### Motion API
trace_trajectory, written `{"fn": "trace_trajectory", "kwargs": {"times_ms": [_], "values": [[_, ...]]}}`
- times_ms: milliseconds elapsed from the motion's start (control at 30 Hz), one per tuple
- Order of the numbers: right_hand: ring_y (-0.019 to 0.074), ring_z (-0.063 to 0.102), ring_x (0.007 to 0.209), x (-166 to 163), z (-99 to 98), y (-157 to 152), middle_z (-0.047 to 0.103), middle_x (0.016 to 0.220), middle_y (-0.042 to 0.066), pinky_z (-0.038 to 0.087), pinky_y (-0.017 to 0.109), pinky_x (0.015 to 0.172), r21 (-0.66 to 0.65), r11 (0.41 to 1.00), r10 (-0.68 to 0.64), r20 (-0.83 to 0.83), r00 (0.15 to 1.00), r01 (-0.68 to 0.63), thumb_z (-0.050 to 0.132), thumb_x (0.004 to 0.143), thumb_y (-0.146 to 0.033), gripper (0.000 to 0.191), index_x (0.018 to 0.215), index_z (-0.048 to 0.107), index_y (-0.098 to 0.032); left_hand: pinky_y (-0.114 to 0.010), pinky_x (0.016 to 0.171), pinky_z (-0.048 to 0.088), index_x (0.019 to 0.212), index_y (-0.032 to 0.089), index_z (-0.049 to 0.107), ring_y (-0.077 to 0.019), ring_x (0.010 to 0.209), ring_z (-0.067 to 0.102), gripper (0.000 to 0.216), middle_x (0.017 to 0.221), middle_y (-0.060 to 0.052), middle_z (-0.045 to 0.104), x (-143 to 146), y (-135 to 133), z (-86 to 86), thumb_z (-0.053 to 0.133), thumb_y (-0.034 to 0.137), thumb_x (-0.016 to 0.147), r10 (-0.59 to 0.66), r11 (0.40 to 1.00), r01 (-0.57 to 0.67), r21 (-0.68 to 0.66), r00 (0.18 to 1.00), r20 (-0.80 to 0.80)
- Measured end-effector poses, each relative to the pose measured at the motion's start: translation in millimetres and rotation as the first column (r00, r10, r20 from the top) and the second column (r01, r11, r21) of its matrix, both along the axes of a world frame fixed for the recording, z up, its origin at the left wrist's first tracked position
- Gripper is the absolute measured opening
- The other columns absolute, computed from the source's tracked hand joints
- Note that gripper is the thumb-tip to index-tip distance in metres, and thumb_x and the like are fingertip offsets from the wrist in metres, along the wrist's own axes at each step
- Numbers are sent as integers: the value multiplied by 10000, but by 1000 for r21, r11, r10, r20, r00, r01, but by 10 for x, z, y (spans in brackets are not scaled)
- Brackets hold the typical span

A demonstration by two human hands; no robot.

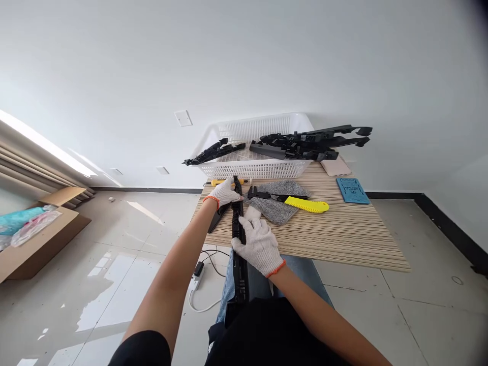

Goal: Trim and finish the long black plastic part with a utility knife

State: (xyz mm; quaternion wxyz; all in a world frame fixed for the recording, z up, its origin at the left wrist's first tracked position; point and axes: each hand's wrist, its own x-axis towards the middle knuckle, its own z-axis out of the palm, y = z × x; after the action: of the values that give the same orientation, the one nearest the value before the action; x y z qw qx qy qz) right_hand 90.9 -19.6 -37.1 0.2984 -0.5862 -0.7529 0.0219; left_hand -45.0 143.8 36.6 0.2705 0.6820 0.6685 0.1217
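Note:
A long black plastic trim strip [239,274] runs from the table's front part down toward my lap. My left hand [224,193], in a white knitted glove with an orange cuff, is closed on its far end. Lower down, my right hand [260,246], gloved the same way, has thumb and fingers around the strip's right side. Just right of the hands, a grey cloth [280,209] carries a black caliper [263,194] and a yellow-handled utility knife [307,204]. Behind my left hand lies a yellow-handled tool [218,182], partly covered.
A white plastic basket [259,169] stands at the back against the wall, with several black plastic parts [305,144] jutting past its rim. A blue card-like piece [353,190] and a pale flat object [335,166] lie at right. On the floor are a power strip [195,280] and an open cardboard box [41,236].

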Motion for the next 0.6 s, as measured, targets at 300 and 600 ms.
{"fn": "trace_trajectory", "kwargs": {"times_ms": [300,600], "values": [[272,563,941,16,-59,15,686,1004,105,450,373,830,68,997,32,-3,999,-32,692,842,-412,479,1255,704,-169,-325,862,522,1016,209,754,-255,927,702,273,847,-55,755,47,133,-133,729,374,799,95,995,-94,39,994,-45],[274,598,951,15,-34,10,711,1032,111,459,369,824,-2,999,33,-7,999,-33,679,856,-403,476,1276,692,-180,-312,759,475,650,213,632,-247,802,652,231,590,-27,591,89,144,-82,736,382,767,197,979,-198,48,980,21]]}}
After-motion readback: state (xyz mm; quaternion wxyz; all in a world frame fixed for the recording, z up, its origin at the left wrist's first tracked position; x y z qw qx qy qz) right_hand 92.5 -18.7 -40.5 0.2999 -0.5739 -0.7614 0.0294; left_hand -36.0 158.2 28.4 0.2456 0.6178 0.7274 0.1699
